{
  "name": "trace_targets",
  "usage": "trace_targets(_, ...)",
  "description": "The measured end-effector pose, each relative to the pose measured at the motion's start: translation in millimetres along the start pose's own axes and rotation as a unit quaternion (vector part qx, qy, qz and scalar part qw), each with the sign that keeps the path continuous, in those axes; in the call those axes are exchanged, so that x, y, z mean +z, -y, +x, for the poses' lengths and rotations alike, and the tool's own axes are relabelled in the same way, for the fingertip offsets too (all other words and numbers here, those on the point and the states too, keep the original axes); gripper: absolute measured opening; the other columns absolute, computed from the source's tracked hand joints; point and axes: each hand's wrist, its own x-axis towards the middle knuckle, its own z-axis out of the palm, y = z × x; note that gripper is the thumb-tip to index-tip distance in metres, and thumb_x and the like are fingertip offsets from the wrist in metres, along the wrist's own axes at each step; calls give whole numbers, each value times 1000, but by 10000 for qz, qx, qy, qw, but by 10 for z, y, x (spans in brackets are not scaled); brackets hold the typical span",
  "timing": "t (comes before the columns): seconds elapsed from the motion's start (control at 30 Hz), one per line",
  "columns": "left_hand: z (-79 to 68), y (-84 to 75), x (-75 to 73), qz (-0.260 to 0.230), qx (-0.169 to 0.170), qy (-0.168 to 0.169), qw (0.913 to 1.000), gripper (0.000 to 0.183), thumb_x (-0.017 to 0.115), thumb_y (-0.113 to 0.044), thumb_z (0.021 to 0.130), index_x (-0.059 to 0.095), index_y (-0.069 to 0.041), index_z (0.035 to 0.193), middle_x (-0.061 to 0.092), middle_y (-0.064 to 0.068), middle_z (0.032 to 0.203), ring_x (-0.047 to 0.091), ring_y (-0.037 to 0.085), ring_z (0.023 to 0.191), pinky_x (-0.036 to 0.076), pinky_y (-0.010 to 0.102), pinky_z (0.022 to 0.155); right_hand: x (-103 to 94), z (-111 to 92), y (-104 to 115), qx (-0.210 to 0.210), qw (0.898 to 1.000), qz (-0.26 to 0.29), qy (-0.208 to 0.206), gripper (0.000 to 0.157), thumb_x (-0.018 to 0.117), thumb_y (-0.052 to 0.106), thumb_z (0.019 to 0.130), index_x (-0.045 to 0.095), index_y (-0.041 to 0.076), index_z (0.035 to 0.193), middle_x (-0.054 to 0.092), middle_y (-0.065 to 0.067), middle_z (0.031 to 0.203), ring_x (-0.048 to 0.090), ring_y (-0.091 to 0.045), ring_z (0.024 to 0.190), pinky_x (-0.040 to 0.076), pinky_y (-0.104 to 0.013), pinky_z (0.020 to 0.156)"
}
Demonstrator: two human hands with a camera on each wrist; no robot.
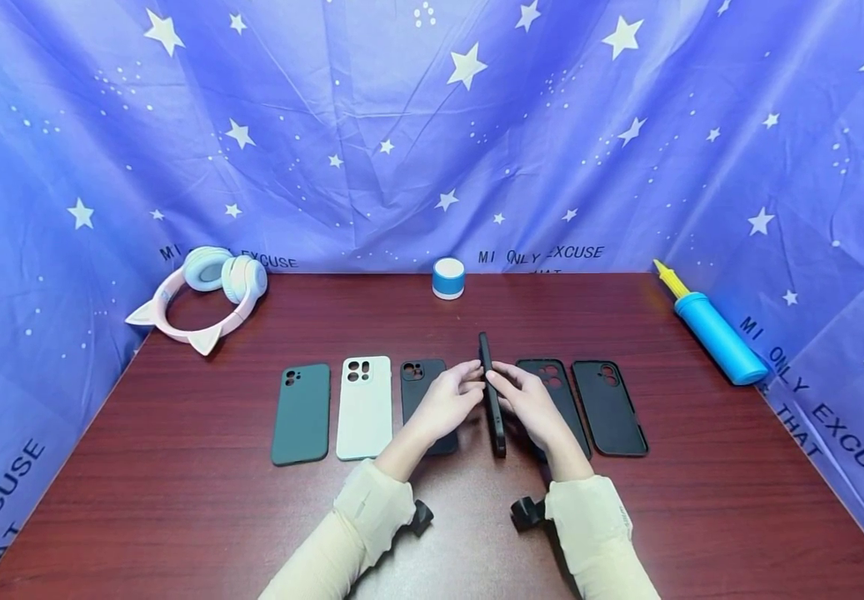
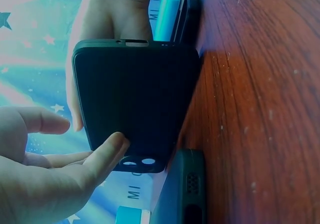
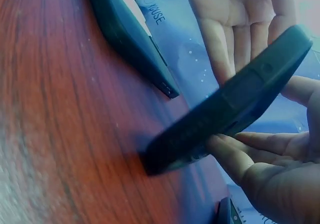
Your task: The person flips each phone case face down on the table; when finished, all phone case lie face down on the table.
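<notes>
A black case (image 1: 491,408) stands edge-up between both hands, presumably steadied from either side. The left hand (image 1: 446,402) touches its back, fingers apart; whether the right hand (image 1: 535,404) clamps it, I cannot tell. Green case (image 1: 302,417) and white case (image 1: 364,417) lie flat on the tabletop (image 1: 177,467), seemingly spaced for easy reach.

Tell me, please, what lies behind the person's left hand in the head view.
A dark phone case lies behind the left hand. Its camera cutouts and part of its lower end show; most of its middle is hidden.
</notes>
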Motion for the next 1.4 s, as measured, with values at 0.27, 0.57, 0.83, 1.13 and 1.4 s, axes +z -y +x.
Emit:
trace_targets(0.27, 20, 42, -6, -4, -92, 172, 9998, 52, 47, -10, 97, 37, 6, 145, 49, 22, 144, 55, 31, 128, 49, 43, 103, -24, -24, 6, -79, 9982, 585, 85, 53, 45, 25, 103, 33, -2, 148, 42, -27, 146, 63, -24, 115, 57, -30, 87)
trace_targets(0.57, 5, 45, -16, 331, -668, 349, 9966, 59, 50, -20, 98, 31, 5, 148, 38, 24, 151, 42, 35, 138, 38, 47, 112, -95, -30, -16, -411, 9965, 711, 156, 51, 43, 14, 103, 29, -4, 149, 39, -27, 149, 62, -5, 109, 56, -21, 82)
trace_targets(0.83, -6, 36, -20, 449, -784, 350, 9953, 61, 51, -21, 97, 31, 4, 149, 36, 24, 152, 42, 35, 138, 38, 49, 112, -179, -44, -36, -442, 9975, 509, 196, 51, 42, 10, 103, 27, -4, 150, 38, -28, 149, 62, -1, 106, 57, -22, 83)
trace_targets(1.13, -10, 27, -16, 589, -771, 274, 9949, 61, 51, -22, 97, 31, 2, 149, 37, 21, 152, 42, 34, 139, 38, 48, 112, -211, -27, -37, -263, 9961, -802, -269, 52, 45, 9, 101, 32, -1, 150, 43, -27, 146, 52, -33, 128, 53, -30, 93)
trace_targets(1.4, -10, 26, -15, 669, -770, 238, 9945, 60, 51, -22, 98, 32, 1, 149, 38, 21, 152, 42, 33, 139, 38, 48, 112, -190, -17, -36, 11, 9888, -1459, -324, 57, 49, 16, 101, 27, -1, 151, 41, -26, 148, 44, -37, 136, 42, -50, 108)
